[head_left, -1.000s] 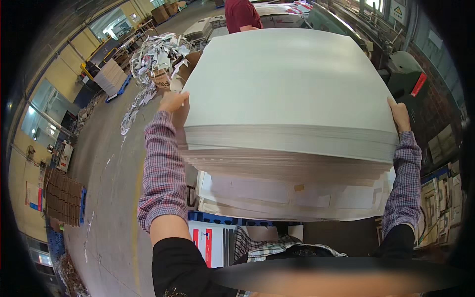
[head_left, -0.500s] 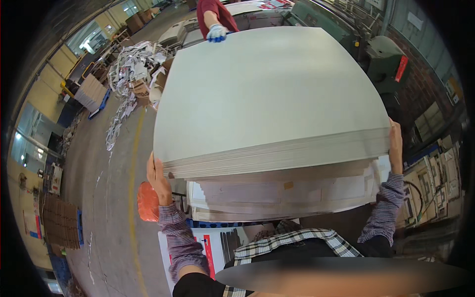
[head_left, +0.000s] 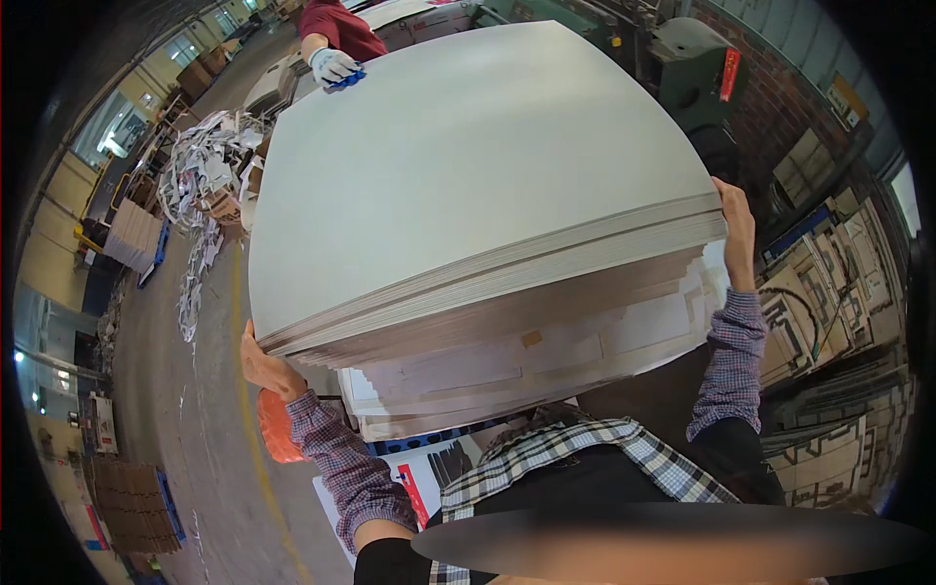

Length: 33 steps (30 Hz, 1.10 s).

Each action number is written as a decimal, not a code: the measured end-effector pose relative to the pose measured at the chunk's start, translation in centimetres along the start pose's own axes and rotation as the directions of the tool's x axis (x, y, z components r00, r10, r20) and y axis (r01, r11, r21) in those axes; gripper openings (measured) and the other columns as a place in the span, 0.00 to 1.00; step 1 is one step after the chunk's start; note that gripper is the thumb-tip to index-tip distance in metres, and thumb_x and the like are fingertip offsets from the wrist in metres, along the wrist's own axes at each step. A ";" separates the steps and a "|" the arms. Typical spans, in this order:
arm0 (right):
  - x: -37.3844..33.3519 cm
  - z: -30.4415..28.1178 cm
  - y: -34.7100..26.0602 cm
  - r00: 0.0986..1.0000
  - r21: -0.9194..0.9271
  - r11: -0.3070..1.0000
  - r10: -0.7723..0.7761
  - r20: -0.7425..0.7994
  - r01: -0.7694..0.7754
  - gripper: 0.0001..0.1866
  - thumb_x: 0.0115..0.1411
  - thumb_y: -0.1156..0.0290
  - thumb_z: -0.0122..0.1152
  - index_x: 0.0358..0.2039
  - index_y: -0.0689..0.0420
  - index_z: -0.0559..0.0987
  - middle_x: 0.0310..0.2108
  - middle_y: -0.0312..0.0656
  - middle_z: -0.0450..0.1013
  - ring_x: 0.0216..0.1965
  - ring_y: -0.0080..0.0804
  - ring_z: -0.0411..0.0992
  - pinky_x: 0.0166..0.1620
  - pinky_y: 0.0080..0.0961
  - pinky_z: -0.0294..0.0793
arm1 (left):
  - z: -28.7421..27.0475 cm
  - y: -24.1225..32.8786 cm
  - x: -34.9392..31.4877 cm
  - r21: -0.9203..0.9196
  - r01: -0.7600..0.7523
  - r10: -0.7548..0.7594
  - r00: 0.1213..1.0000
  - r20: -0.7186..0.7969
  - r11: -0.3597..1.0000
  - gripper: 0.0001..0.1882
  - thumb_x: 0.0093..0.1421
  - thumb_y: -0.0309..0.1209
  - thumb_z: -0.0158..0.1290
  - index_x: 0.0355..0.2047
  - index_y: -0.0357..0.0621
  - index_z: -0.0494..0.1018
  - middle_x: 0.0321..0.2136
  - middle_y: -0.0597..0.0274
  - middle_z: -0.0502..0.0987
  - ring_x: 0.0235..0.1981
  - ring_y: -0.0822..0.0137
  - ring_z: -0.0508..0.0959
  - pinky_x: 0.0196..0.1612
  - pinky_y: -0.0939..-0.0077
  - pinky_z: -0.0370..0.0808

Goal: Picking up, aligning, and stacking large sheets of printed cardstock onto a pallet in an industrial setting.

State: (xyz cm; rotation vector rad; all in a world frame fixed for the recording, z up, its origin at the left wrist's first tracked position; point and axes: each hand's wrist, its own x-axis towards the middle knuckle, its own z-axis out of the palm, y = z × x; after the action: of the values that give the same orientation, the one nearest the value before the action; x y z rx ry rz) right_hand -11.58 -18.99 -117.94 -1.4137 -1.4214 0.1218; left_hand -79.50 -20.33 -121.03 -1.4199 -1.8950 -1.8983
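Observation:
A thick stack of large pale cardboard sheets [head_left: 478, 175] spreads out before me, its layered near edge slightly uneven. My left hand [head_left: 269, 365] grips its near left corner, with some fingers hidden by the sheets. At the near right corner, my right hand [head_left: 737, 232] is closed against the side of the stack, fingertips at the top edge. Across the stack, a co-worker's gloved hand [head_left: 333, 66], white and blue, rests on the far left edge. Beneath the held sheets lies a lower pile [head_left: 458, 375] with a pale, patched front.
Paper scraps [head_left: 210, 166] are heaped at far left, near a yellow floor line [head_left: 255, 429]. An orange bag [head_left: 277, 425] sits beside the pile. Green machinery [head_left: 687, 73] stands at far right; flat cut-out boards [head_left: 829, 292] lean at right. Stacked cardboard [head_left: 132, 502] rests at left.
The view has turned, shifting the surroundings left and tilting the stack. Its near-edge layers look more staggered, with a gap showing between them. Both hands keep hold of the corners.

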 end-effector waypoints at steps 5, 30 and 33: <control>-0.2 1.7 0.0 0.987 -0.104 0.992 0.054 -0.153 -0.071 0.28 0.70 0.48 0.42 0.48 0.60 0.78 0.47 0.46 0.73 0.51 0.39 0.69 0.58 0.32 0.63 | 0.3 1.1 0.1 0.060 0.008 -0.004 0.998 -0.055 0.998 0.23 0.68 0.35 0.38 0.45 0.26 0.76 0.41 0.50 0.79 0.41 0.61 0.78 0.46 0.69 0.73; -3.2 2.0 0.2 0.930 0.226 0.974 0.083 -0.357 0.000 0.28 0.71 0.51 0.40 0.46 0.64 0.79 0.44 0.44 0.77 0.46 0.32 0.73 0.52 0.26 0.69 | -0.7 0.6 -1.9 0.219 -0.204 0.243 0.956 -0.166 0.954 0.18 0.60 0.33 0.47 0.40 0.30 0.77 0.34 0.48 0.80 0.35 0.56 0.80 0.40 0.63 0.76; -1.8 2.1 0.4 0.906 0.240 0.963 0.208 -0.369 -0.124 0.32 0.70 0.47 0.41 0.46 0.65 0.80 0.39 0.43 0.79 0.40 0.31 0.74 0.48 0.23 0.70 | -0.6 0.2 -1.7 0.346 -0.180 0.228 0.968 -0.102 0.921 0.15 0.58 0.30 0.50 0.40 0.31 0.77 0.36 0.50 0.80 0.37 0.56 0.80 0.40 0.65 0.76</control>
State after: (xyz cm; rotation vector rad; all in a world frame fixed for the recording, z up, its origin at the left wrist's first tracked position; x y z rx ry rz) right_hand -13.23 -19.03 -120.14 -1.2944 -0.9275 0.0897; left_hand -78.76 -21.74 -121.82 -1.2828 -1.8138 -1.4558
